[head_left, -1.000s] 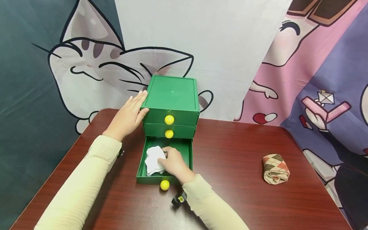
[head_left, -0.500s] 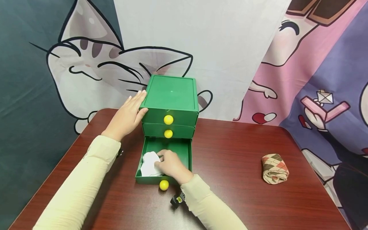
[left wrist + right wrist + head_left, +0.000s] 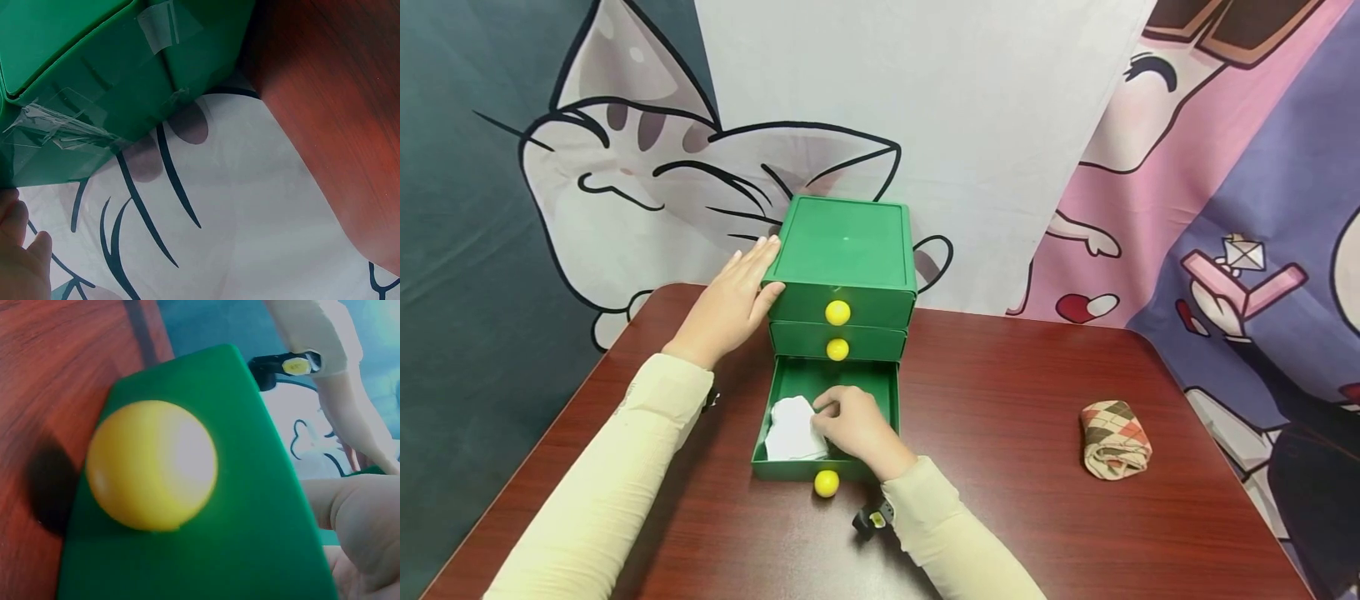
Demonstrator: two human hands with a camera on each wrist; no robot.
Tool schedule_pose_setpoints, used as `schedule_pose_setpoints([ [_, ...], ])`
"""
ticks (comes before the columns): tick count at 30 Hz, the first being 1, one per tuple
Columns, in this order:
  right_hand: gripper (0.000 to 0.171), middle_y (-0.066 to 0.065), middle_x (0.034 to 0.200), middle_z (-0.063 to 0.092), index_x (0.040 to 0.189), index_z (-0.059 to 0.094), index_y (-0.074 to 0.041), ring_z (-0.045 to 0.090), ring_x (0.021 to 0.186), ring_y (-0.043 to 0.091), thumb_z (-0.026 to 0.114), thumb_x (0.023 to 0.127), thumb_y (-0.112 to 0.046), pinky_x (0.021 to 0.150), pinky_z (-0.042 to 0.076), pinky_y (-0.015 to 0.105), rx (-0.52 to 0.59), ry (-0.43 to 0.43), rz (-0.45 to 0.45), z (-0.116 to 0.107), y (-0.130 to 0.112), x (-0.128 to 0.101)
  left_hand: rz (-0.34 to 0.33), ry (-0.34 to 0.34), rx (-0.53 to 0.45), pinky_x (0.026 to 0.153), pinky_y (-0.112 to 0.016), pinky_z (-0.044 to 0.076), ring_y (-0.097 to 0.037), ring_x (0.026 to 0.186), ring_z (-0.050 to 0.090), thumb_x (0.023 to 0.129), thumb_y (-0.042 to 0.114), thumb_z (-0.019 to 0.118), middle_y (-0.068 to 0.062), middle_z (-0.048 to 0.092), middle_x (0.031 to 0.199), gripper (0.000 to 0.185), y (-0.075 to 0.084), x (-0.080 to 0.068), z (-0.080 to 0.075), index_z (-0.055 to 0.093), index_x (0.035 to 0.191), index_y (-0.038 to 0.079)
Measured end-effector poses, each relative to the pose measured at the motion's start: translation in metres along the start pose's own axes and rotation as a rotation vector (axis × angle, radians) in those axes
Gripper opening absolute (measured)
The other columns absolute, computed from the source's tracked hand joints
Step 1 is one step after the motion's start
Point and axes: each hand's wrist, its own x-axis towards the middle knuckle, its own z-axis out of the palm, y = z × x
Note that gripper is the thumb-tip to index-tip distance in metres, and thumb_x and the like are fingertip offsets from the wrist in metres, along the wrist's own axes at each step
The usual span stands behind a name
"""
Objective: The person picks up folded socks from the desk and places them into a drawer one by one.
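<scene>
White cloth (image 3: 792,429) in open bottom drawer (image 3: 891,400), left half. Right hand (image 3: 855,425) just beside, fingers curled onto cloth edge. Left hand (image 3: 730,304) flat against cabinet (image 3: 846,250) side, farther off.

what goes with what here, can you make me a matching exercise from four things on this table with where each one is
Things:
1. white cloth
2. argyle sock
3. left hand
4. right hand

Places:
A. against the side of the green drawer unit
B. inside the open bottom drawer, touching the cloth
C. alone on the table's right side
D. in the drawer's left part

Pairs: 1-D, 2-C, 3-A, 4-B
</scene>
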Motion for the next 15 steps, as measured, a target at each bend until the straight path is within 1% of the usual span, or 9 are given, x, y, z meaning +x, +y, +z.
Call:
schedule_pose_setpoints([
  [7,0.019,-0.001,0.089,0.071,0.109,0.074,-0.004,0.064,0.081,0.013,0.068,0.095,-0.014,0.072,0.054,0.029,0.017,0.044,-0.062,-0.014,0.006,-0.007,0.001,0.0,0.0,0.126,-0.048,0.014,-0.033,0.152,0.027,0.108,0.028,0.05,-0.018,0.032,0.163,0.062,0.0,0.0,0.0,0.029,0.158,-0.003],
  [11,0.018,0.0,0.093,0.072,0.111,0.073,-0.004,0.066,0.08,0.013,0.066,0.097,-0.014,0.074,0.056,0.028,0.036,0.072,-0.128,-0.025,0.009,-0.012,-0.001,-0.003,0.002,0.126,-0.046,0.013,-0.033,0.152,0.026,0.108,0.028,0.05,-0.018,0.031,0.163,0.062,0.0,0.0,0.0,0.029,0.158,-0.003],
  [15,0.016,0.0,0.094,0.072,0.11,0.073,-0.007,0.066,0.081,0.012,0.065,0.097,-0.013,0.076,0.057,0.027,0.055,0.119,-0.186,-0.038,0.012,-0.019,-0.005,-0.008,0.003,0.126,-0.047,0.013,-0.033,0.152,0.025,0.108,0.028,0.05,-0.018,0.031,0.163,0.062,0.0,0.0,0.0,0.029,0.158,-0.003],
])
